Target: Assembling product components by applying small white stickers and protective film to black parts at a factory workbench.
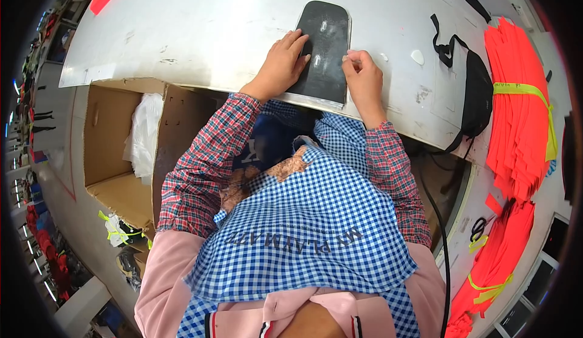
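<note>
A dark grey, flat panel with a rounded far end lies on the white table, with a pale or clear border showing along its edges. My left hand rests on the panel's left side, its fingers stretched out and pressing down. At the panel's right edge my right hand is closed in a pinch. What its fingertips hold, if anything, is too small to make out. A small white, rounded flat piece lies on the table to the right of that hand.
The white table carries a black bag with straps at the right. Beyond it hang bundles of orange-red fabric tied with yellow strips. Black-handled scissors lie nearby. A cardboard box with clear plastic stands left below the edge.
</note>
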Available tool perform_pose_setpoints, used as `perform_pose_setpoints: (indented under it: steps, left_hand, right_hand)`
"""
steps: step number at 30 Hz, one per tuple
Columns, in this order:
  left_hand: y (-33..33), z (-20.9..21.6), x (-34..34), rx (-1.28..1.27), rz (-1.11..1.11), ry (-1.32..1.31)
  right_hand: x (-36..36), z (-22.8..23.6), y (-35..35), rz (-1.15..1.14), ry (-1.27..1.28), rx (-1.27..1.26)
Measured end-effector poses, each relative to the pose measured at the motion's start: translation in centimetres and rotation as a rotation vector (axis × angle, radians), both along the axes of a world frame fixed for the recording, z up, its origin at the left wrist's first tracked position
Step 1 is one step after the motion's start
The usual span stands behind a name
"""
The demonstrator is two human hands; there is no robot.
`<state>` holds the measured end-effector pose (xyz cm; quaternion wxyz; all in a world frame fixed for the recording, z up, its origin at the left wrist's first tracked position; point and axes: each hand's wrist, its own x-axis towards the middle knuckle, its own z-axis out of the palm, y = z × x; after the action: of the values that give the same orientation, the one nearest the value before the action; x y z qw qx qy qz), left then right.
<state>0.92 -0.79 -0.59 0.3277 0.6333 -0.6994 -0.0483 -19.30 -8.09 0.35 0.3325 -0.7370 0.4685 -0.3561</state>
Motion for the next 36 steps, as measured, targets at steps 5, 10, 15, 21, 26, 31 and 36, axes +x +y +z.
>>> perform_pose_setpoints:
  steps: [5, 10, 15, 21, 26, 31, 36]
  left_hand:
    - [0.34, 0.18, -0.08, 0.042, 0.003, 0.041]
    - [0.43, 0.15, -0.19, 0.032, 0.01, 0.032]
    - [0.51, 0.0, -0.32, 0.035, 0.012, 0.034]
    - [0.58, -0.23, -0.64, 0.012, 0.021, 0.028]
    - [0.64, -0.2, -0.86, -0.018, 0.018, 0.045]
    - [0.91, -0.15, -0.96, -0.013, 0.03, 0.039]
    - [0.78, -0.13, -1.03, -0.011, 0.037, -0.004]
  right_hand:
    - [0.01, -0.14, -0.17, -0.008, -0.003, 0.034]
    - [0.09, -0.35, -0.19, -0.015, -0.027, 0.023]
    - [0.09, -0.47, -0.25, 0.002, -0.049, 0.021]
    - [0.17, -0.53, -0.37, -0.008, -0.065, 0.049]
    - [0.16, -0.53, -0.4, -0.012, -0.068, 0.084]
    - [0.26, -0.33, -0.22, -0.013, -0.052, 0.092]
    - [0.18, 0.07, -0.28, -0.007, -0.037, 0.102]
